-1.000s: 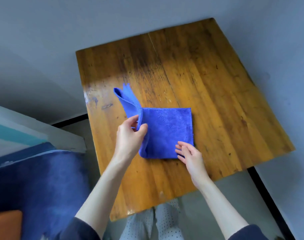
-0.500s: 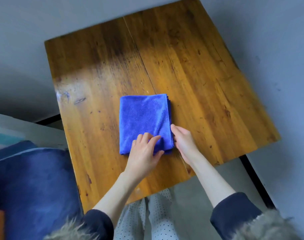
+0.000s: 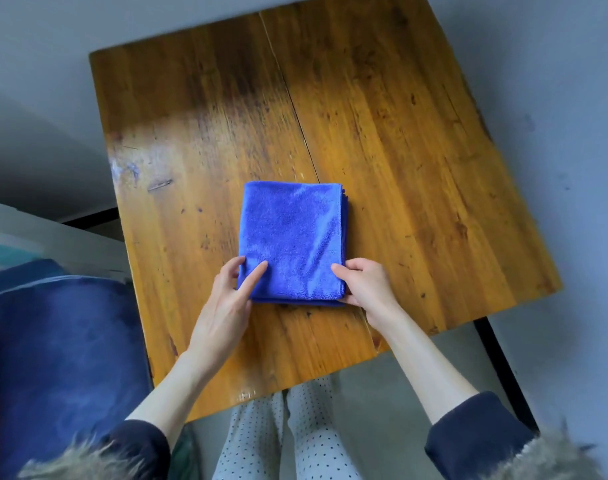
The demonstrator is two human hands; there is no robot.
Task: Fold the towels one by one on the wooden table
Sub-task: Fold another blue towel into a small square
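One blue towel (image 3: 292, 240) lay folded into a thick rectangle near the worktop's (image 3: 416, 140) front edge. My left hand (image 3: 226, 306) pinched its near-left corner while my right hand (image 3: 364, 285) clamped thumb-over-fingers on the near-right. I judged that lifting unevenly could let the stacked layers slide apart and spoil the fold. I counted one towel, one worktop, two hands.

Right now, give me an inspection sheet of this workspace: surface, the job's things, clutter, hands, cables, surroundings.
Surface: wooden table, scuffed, with a seam along it.
Job's things: one blue towel, folded into a rectangle, lying flat.
Clutter: nothing seen.
Hands: left hand pinches the towel's near left corner; right hand grips its near right corner.
Cables: nothing seen.
Surroundings: grey floor; dark blue fabric to the left, off the table.
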